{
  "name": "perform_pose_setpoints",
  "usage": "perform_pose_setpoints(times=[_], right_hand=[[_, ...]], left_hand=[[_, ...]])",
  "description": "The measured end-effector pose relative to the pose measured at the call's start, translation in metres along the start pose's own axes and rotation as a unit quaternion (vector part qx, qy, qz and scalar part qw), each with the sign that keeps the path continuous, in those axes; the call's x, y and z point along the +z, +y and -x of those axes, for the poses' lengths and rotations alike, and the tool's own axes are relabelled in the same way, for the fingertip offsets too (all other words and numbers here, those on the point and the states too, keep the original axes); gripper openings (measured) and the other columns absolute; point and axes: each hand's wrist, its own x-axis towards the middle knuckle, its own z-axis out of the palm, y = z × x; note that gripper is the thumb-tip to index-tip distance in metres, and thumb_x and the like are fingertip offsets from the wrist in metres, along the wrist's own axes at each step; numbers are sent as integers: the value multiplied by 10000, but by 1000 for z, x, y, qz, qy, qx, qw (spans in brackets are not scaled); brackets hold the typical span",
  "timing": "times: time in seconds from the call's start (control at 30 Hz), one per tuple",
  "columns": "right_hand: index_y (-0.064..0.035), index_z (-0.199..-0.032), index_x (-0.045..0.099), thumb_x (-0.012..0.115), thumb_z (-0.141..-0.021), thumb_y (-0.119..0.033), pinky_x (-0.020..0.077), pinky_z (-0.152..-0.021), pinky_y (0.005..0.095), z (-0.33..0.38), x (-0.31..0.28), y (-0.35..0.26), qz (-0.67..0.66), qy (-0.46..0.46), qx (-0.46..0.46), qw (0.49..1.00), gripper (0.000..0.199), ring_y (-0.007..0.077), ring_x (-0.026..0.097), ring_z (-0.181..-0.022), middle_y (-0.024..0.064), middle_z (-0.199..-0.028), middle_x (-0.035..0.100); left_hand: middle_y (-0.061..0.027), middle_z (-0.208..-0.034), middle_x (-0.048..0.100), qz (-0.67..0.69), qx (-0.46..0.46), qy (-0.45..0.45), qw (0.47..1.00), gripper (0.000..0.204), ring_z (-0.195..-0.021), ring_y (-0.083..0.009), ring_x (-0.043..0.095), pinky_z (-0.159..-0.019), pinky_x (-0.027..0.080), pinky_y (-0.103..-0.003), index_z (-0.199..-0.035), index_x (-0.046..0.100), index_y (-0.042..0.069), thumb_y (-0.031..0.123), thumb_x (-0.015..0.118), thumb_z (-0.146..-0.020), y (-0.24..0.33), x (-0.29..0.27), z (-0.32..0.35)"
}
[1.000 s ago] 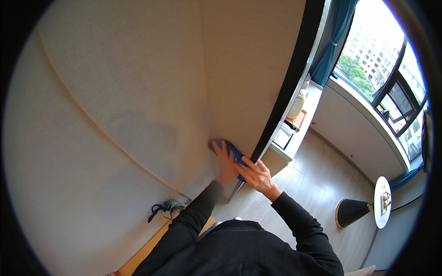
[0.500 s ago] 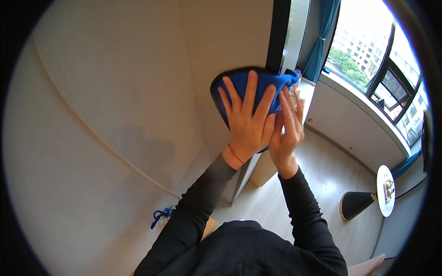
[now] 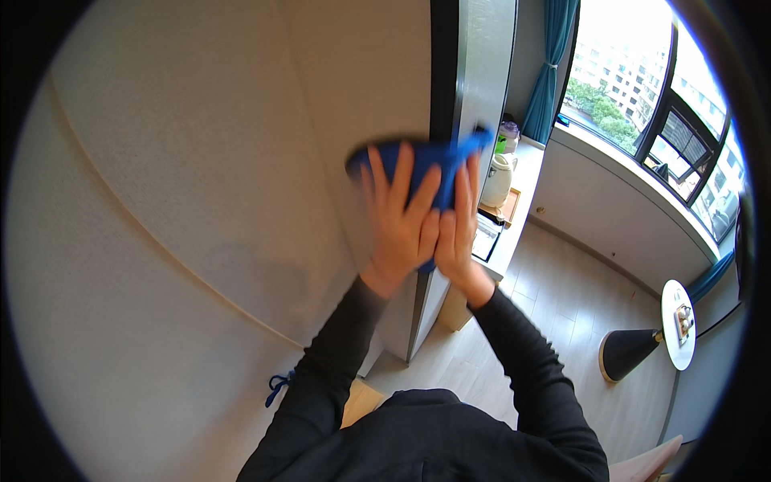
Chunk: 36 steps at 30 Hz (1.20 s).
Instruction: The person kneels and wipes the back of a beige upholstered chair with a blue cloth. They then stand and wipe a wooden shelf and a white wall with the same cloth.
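Observation:
A blue cloth (image 3: 434,154) with a dark edge lies against the wall's end, beside a black vertical strip (image 3: 444,64). My left hand (image 3: 395,229) rests flat on the cloth's left part with its fingers stretched and spread. Close at its side, my right hand (image 3: 458,234) presses on the right part, its fingers straight and pointing up. Motion smears the cloth and the left fingertips. What lies under the cloth is hidden.
A counter (image 3: 514,233) beyond the wall's end carries a cream-coloured jug-like container (image 3: 499,181) and a wooden tray (image 3: 509,210). A small round white table (image 3: 679,341) on a black cone base stands at right, near the window. Blue ribbon (image 3: 278,387) hangs low at left.
Both hands have moved left and slightly down with the cloth. The view has shifted too, and the counter items now show beside my right hand. My hands are closer together.

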Motion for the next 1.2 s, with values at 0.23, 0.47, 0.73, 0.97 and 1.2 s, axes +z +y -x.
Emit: perform_pose_setpoints(times=[0.23,0.47,0.73,0.97,1.2], right_hand=[[-87,-1470,408,369,-985,-377,149,-1175,554,-82,4,3,6,13,-35,999,566,413,218,-1460,198,-1573,266],[-19,-1415,444,372,-976,-333,166,-1133,646,97,-3,13,35,-26,0,999,544,524,224,-1416,267,-1539,280],[-5,-1400,462,398,-950,-291,182,-1140,617,22,0,19,16,-6,-5,1000,537,524,255,-1404,286,-1524,300],[-25,-1367,509,401,-962,-290,222,-1121,634,64,2,33,5,15,-8,1000,495,533,286,-1388,279,-1506,340],[75,-1411,367,437,-951,-226,234,-1123,608,275,-31,29,79,-169,135,973,555,588,245,-1369,357,-1488,280]], left_hand=[[-198,-1568,277,-37,21,37,998,545,-1406,-584,142,-1099,112,-693,-1459,444,181,432,351,-984,-2,0,-77],[-201,-1601,150,-45,-8,-28,999,594,-1385,-632,75,-1074,76,-748,-1549,223,240,475,268,-1005,16,0,90],[-245,-1580,188,-43,-41,-34,998,562,-1387,-631,72,-1087,90,-718,-1519,308,198,431,298,-1008,7,-1,24],[-218,-1600,138,-58,-48,-22,997,601,-1393,-622,64,-1077,77,-741,-1562,184,241,457,244,-1004,15,9,63],[-360,-1423,260,-2,-74,-241,968,642,-1226,-687,248,-1004,137,-800,-1534,177,159,315,440,-969,38,-13,275]])
